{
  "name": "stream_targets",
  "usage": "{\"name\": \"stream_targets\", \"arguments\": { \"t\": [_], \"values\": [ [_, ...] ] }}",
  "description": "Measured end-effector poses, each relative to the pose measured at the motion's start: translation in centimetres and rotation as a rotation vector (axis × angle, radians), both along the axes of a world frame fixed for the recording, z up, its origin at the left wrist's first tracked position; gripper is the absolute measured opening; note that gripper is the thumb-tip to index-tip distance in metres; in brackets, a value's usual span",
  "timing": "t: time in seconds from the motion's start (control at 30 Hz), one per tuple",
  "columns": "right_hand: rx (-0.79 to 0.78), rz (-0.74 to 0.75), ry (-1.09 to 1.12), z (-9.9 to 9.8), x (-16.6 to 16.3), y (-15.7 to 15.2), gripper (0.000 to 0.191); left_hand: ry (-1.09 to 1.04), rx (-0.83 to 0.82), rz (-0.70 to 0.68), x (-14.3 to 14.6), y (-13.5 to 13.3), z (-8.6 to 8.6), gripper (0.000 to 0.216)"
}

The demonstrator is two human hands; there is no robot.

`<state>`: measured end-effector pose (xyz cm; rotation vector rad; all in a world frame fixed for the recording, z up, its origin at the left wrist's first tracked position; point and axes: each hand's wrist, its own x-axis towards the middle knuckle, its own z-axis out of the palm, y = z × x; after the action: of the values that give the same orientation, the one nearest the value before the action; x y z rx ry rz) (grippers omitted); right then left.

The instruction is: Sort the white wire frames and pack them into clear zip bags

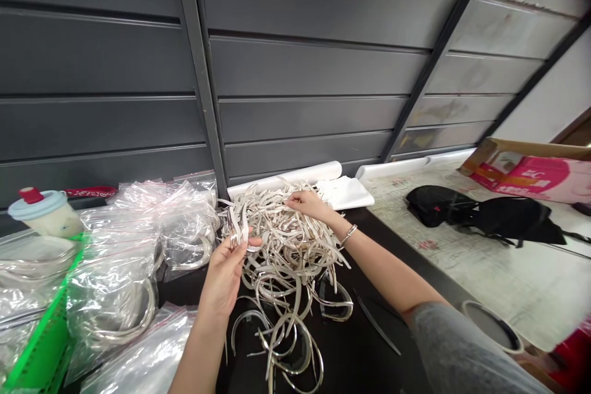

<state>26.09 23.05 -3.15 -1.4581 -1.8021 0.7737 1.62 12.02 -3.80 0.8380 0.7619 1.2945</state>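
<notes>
A large tangled pile of thin, curved, silvery-beige headbands (295,258) lies on the dark table. My left hand (226,271), to the left of the pile, is closed around several headbands (239,228), which stand upright between thumb and fingers. My right hand (308,204) reaches to the top back of the pile with its fingers pinched together. A headband seems to be between its fingertips, though the neighbouring bands make this hard to see. Some loose headbands (295,354) spread over the table in front of the pile.
Clear plastic bags (120,283) of bands crowd the left side, near a green basket (50,326) and a lidded cup (46,212). White rolls (295,175) lie along the grey panel wall (305,68). To the right are a black bag (484,215) and a pink-printed carton (530,172).
</notes>
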Motion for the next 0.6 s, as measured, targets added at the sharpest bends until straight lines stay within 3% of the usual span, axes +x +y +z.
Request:
{"name": "stream_targets", "arguments": {
  "t": [0.1,0.3,0.47,0.6],
  "values": [
    [0.048,-0.079,-0.150,-0.8,-0.6,1.3,0.018,-0.004,-0.005,-0.004,0.0,0.0,0.0,0.034],
    [0.029,-0.035,-0.261,-1.8,-1.7,1.9,0.040,-0.005,-0.007,0.002,-0.1,0.0,0.3,0.032],
    [0.091,-0.044,-0.174,-1.8,-1.6,1.7,0.032,-0.015,-0.023,0.013,0.0,-0.1,0.4,0.034],
    [0.196,-0.077,0.019,-0.6,-1.0,1.0,0.023,-0.028,-0.010,0.009,-0.2,-0.1,0.4,0.032]
  ]
}}
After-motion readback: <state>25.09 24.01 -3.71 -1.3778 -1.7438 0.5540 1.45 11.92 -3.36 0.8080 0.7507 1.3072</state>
